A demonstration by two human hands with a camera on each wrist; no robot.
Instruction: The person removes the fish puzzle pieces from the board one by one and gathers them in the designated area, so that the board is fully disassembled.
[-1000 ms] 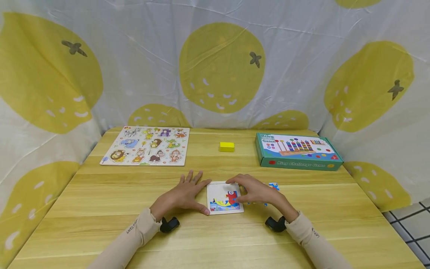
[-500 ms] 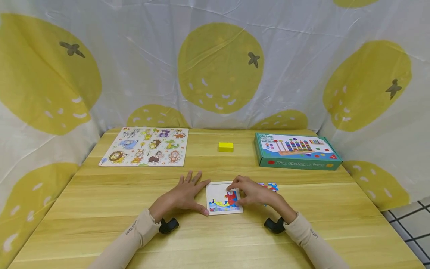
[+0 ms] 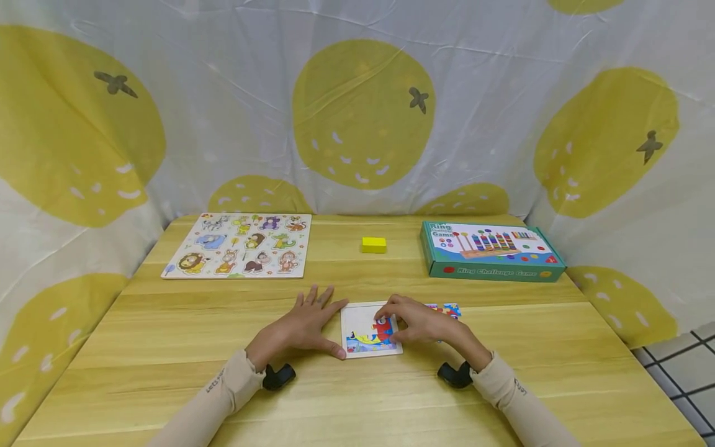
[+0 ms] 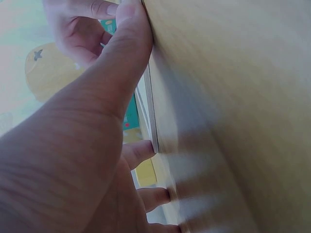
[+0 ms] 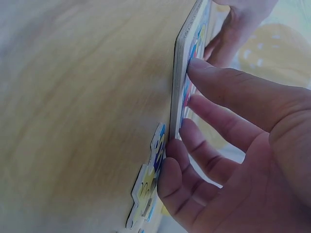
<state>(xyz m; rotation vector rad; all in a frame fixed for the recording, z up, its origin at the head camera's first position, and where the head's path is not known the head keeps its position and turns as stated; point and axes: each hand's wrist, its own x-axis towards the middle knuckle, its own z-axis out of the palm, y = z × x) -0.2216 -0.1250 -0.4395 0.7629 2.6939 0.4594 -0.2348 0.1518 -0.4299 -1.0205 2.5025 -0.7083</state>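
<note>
A small white-framed jigsaw tray [image 3: 360, 313] lies in front of me in the head view, with joined pieces showing a yellow shape and blue along its lower part. My left hand [image 3: 304, 323] is spread flat at the tray's left side; its thumb and index finger touch the frame. Over the right edge, my right hand [image 3: 419, 320] has thumb and index finger bent around a red jigsaw piece [image 3: 383, 329] in the tray. The right wrist view shows that thumb by the frame and the other fingers curled near loose jigsaw pieces [image 5: 144, 189] on the table.
More loose pieces [image 3: 451, 310] lie right of the tray, partly behind the right hand. Farther back are an animal peg puzzle board [image 3: 240, 245], a yellow block [image 3: 373, 245] and a green Ring Challenge Game box [image 3: 491, 251]. A lemon-print curtain [image 3: 234, 124] hangs behind the wooden table [image 3: 357, 403].
The right hand's index finger has come down from the tray's upper edge to the red piece, and the hand has shifted slightly. The left hand stays at the frame.
</note>
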